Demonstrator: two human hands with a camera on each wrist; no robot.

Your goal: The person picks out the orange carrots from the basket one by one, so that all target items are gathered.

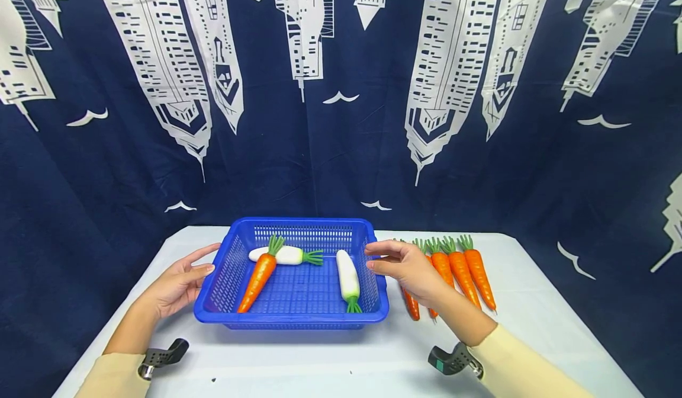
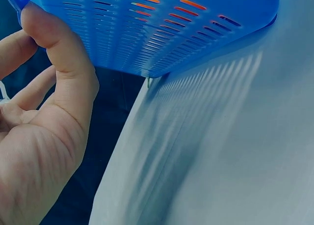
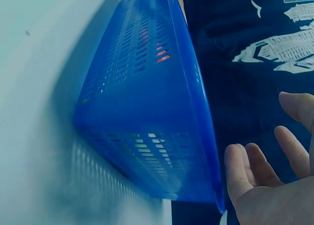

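A blue plastic basket [image 1: 298,317] with slotted walls stands between my two hands. In it lie an orange carrot [image 1: 258,281], a white radish [image 1: 290,256] partly under the carrot's top, and another white radish [image 1: 348,273] at the right. My left hand [image 1: 178,283] is at the basket's left rim, thumb and fingers spread; whether the thumb touches the rim I cannot tell. Over by the right rim, my right hand [image 1: 409,266] has loosely bent fingers. The right wrist view shows that hand [image 3: 274,185] holding nothing, its fingers beside the rim.
Several carrots [image 1: 462,275] lie side by side on the white table [image 1: 288,368], right of the basket and partly behind my right hand. A dark blue curtain [image 1: 319,149] with white building prints hangs behind the table. Both wrists wear black camera mounts [image 1: 453,359].
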